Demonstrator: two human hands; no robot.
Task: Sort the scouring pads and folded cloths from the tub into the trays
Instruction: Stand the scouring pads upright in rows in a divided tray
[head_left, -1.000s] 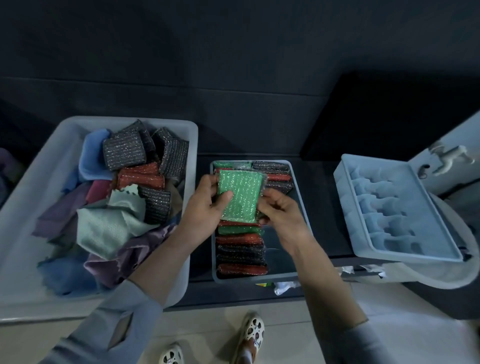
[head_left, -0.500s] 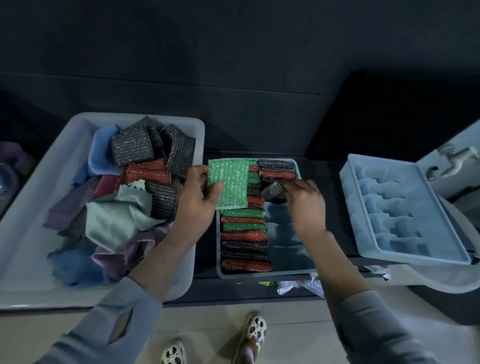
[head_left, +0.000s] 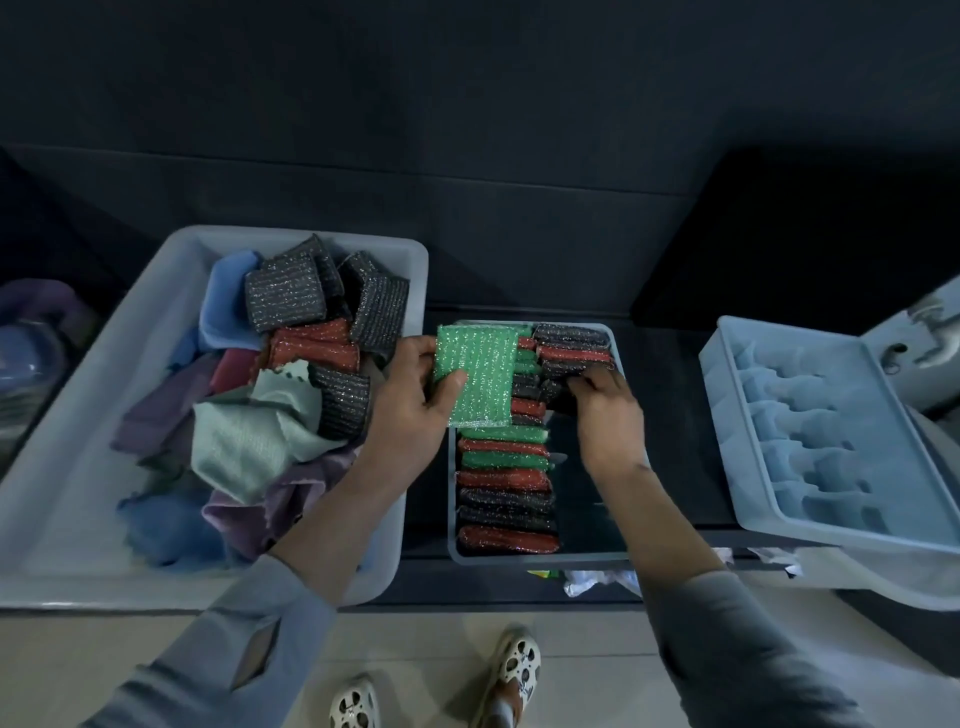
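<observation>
Just glittery green sq. pad, L hand

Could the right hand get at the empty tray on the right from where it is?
Probably yes. The right hand is busy among the pads in the middle tray, but nothing lies between it and the empty tray beside it.

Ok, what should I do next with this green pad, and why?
Probably slot the sparkly green scouring pad, held by your left hand, upright into the grey middle tray, where your right hand is parting dark pads.
</observation>
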